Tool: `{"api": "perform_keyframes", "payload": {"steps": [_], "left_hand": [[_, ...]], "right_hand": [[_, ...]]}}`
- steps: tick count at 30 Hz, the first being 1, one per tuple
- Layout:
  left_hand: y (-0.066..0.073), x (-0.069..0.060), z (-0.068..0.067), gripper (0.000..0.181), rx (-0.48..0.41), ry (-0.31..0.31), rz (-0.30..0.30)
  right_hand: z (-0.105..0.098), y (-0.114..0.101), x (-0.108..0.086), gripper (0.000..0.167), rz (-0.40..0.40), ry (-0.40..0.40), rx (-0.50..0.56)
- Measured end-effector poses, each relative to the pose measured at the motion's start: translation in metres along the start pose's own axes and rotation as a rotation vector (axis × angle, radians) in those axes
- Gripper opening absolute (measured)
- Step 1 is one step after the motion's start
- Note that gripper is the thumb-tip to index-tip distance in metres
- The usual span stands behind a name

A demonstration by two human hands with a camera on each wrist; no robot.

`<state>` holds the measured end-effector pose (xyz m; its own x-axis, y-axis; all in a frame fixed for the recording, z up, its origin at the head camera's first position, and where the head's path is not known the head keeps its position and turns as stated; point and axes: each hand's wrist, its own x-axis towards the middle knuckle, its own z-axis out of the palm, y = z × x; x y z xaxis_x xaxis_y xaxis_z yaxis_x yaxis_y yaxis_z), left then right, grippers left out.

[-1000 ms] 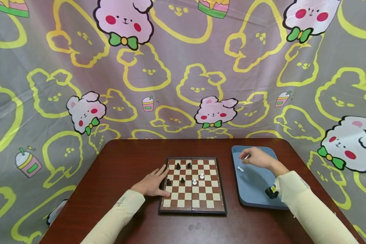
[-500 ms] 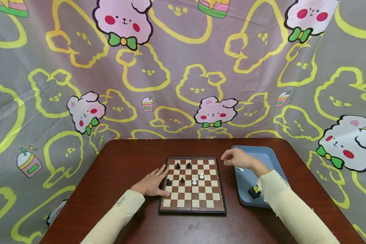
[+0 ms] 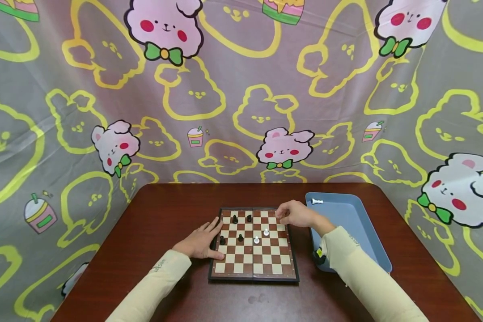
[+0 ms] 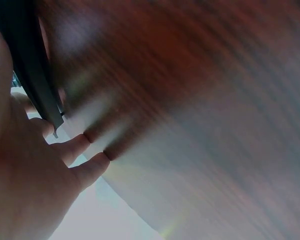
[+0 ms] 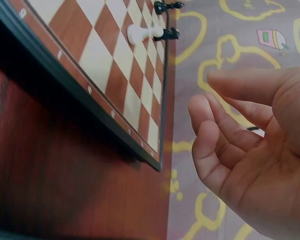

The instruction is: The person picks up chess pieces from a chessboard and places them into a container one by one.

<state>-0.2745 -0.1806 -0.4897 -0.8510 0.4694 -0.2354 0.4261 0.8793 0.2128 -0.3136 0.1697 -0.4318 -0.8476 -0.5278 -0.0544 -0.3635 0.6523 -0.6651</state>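
Observation:
On the brown table, a folding chessboard (image 3: 273, 270) lies open. My left hand (image 3: 201, 239) rests on its left edge, thumb over the squares; in the left wrist view, the hand's (image 4: 30, 165) fingertips touch the table beside the black rim. My right hand (image 3: 299, 215) is above the far right corner, fingers curled as if pinching a small white chess piece, which the fingers hide. No piece shows between the right hand's (image 5: 250, 125) fingertips in the right wrist view. Black pieces, including a pawn (image 3: 240, 238), stand toward the left. Two white pawns (image 3: 256, 240) stand right of the fold.
Right of the board sits a blue tray (image 3: 370, 237), partly under the right forearm. One white chess piece (image 3: 317, 201) lies on its side in the tray's far left corner. A patterned curtain (image 3: 225, 103) hangs behind the table. A black wrist camera (image 3: 319, 256) is on the right wrist.
My right hand has come left from over the tray to above the board's far right corner. The left hand and the pieces on the board have stayed in place.

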Motion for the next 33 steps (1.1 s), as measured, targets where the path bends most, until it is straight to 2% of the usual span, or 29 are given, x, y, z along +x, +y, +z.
{"api": "perform_keyframes", "payload": {"steps": [8, 11, 18, 25, 33], "left_hand": [[0.001, -0.001, 0.0, 0.108, 0.001, -0.005, -0.014], [0.001, -0.001, -0.001, 0.108, 0.0, -0.008, -0.012], [0.001, -0.002, 0.0, 0.109, -0.005, -0.007, 0.001], [0.0, 0.0, 0.001, 0.109, -0.001, 0.0, 0.008], [0.0, -0.001, 0.0, 0.109, -0.008, -0.007, 0.0]], "right_hand": [[0.016, -0.005, 0.008, 0.02, 0.014, -0.01, -0.015], [0.023, -0.005, 0.01, 0.021, -0.008, -0.023, -0.02], [0.036, -0.007, 0.012, 0.024, -0.037, -0.063, 0.036], [0.047, -0.005, 0.016, 0.02, -0.092, -0.064, 0.016], [0.051, -0.008, 0.018, 0.015, -0.082, -0.07, 0.013]]}}
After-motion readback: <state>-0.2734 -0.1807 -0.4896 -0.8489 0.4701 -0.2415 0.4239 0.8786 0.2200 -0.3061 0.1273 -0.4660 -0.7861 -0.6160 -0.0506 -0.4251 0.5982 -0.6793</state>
